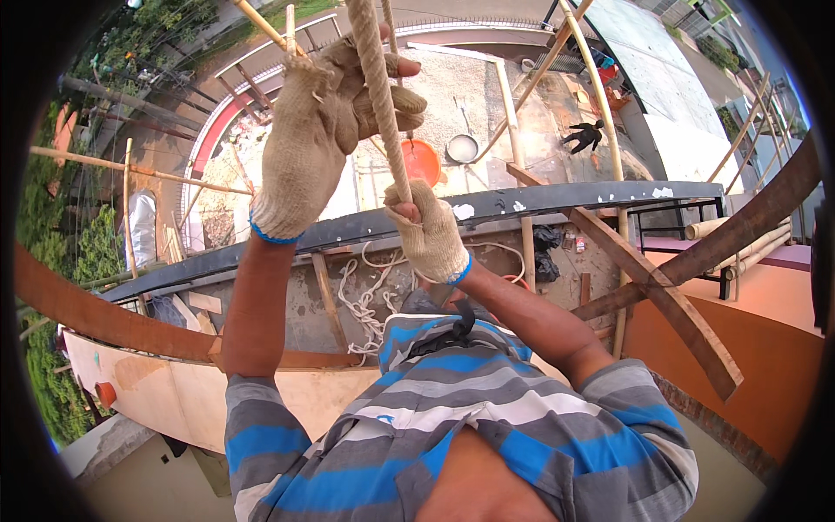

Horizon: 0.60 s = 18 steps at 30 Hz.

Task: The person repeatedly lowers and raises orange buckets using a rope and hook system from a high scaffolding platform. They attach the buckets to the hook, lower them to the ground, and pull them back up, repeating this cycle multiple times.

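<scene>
My right grip clamped on rope; left grip apart, higher along rope. Likely supple, coarse; hold straight span.

Seen from above, the person's left forearm rises almost straight up, reaching well out in front of the body. The left hand, in a cream knitted glove with a blue cuff edge, is higher in view than the right; its fingers are loosely bent and point to the right, one bare fingertip showing. The right forearm slants up and inward from a bent elbow. The right hand, gloved alike, is curled into a fist before the chest.
</scene>
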{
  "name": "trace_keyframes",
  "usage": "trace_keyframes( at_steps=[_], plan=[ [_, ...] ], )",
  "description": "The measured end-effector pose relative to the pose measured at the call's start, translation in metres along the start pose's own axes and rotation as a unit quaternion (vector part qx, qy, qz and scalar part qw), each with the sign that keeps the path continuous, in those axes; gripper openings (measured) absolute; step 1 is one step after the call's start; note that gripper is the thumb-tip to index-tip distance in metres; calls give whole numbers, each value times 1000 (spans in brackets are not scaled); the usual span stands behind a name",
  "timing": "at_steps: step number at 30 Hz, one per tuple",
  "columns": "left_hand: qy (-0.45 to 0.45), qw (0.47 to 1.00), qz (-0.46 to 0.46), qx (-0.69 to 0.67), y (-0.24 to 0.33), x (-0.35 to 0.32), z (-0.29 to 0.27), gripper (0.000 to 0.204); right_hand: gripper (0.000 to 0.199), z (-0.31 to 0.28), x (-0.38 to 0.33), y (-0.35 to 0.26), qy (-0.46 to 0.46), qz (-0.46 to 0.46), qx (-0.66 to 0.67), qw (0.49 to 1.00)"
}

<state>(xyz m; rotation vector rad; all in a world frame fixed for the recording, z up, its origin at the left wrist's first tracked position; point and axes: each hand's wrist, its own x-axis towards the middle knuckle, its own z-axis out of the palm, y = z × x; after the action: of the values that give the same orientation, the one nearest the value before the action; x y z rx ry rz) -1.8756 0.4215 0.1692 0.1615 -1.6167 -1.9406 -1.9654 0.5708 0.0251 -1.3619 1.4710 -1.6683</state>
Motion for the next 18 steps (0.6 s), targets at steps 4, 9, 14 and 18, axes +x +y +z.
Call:
trace_keyframes(
  at_steps=[4,9,14,18],
  plan=[
    [45,993,102,-47,84,72,64,71,17,12,-61,79,-41,45,-55,997],
    [189,973,69,109,-8,27,41,33,24,-25,-63,104,-247,95,-255,930],
    [235,966,41,101,-72,-29,1,27,45,-98,44,121,57,127,-247,959],
    [275,949,18,154,-124,-69,-2,25,68,-163,125,230,111,259,-463,840]
  ],
)
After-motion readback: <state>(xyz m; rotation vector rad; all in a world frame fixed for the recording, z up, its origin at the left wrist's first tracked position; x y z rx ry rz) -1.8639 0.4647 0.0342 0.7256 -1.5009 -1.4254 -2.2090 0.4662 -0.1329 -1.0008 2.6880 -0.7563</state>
